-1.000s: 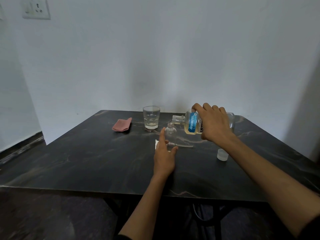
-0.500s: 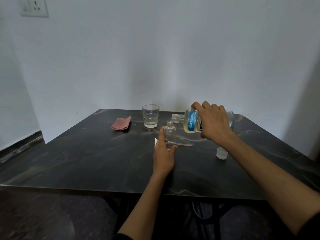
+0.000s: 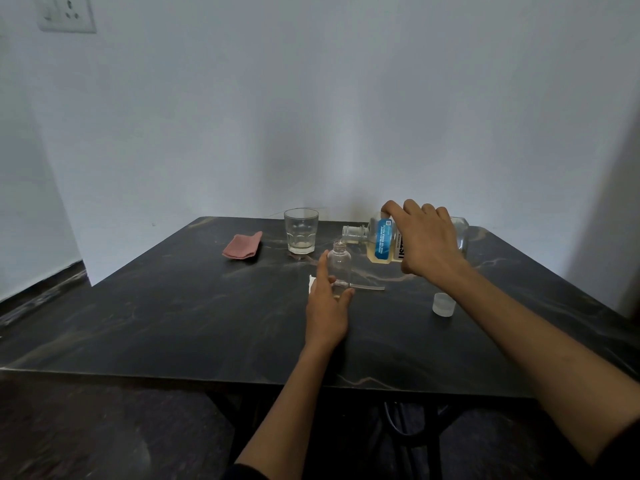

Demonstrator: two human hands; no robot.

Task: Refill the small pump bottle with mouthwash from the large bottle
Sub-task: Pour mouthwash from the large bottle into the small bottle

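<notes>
A small clear bottle stands upright on the dark table with its top off. My left hand holds its lower part between thumb and fingers. My right hand grips the large mouthwash bottle, which has a blue label and pale yellow liquid. That bottle lies tipped nearly flat, its open mouth just above the small bottle's neck. A thin clear pump tube lies on the table behind my left hand.
A drinking glass with a little liquid stands at the back, and a folded pink cloth lies left of it. A white cap sits on the table under my right forearm. A white scrap peeks out by my left hand.
The large bottle's mouth has dipped slightly closer to the small bottle's neck. Both hands keep their holds.
</notes>
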